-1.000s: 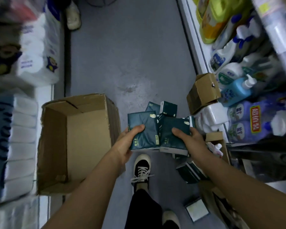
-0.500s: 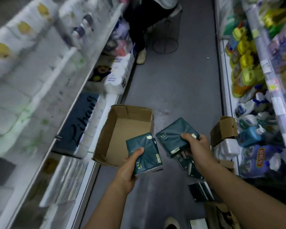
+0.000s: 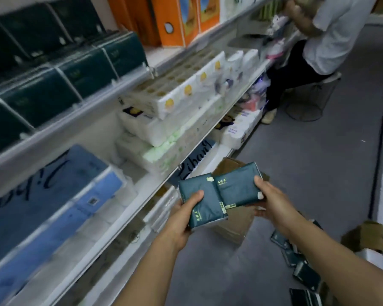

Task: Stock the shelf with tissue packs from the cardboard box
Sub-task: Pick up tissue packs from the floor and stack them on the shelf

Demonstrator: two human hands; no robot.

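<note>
Currently two dark green tissue packs, glossy wrap, pale print and a white spot each; left hand (image 3: 181, 219) grips the left pack (image 3: 199, 200), thumb curled over its top face, fingers beneath; right hand (image 3: 272, 200) grips the right pack (image 3: 236, 187) likewise, thumb on its right edge; packs touch side by side, above the cardboard box (image 3: 232, 221); shelf (image 3: 80, 107) of matching green packs upper left; loose packs (image 3: 305, 272) on floor at right.

The grey floor (image 3: 307, 151) carries the cardboard box (image 3: 234, 221) and scattered dark green packs (image 3: 305, 274). The upper shelf (image 3: 80, 111) holds matching green packs (image 3: 84, 71).
</note>
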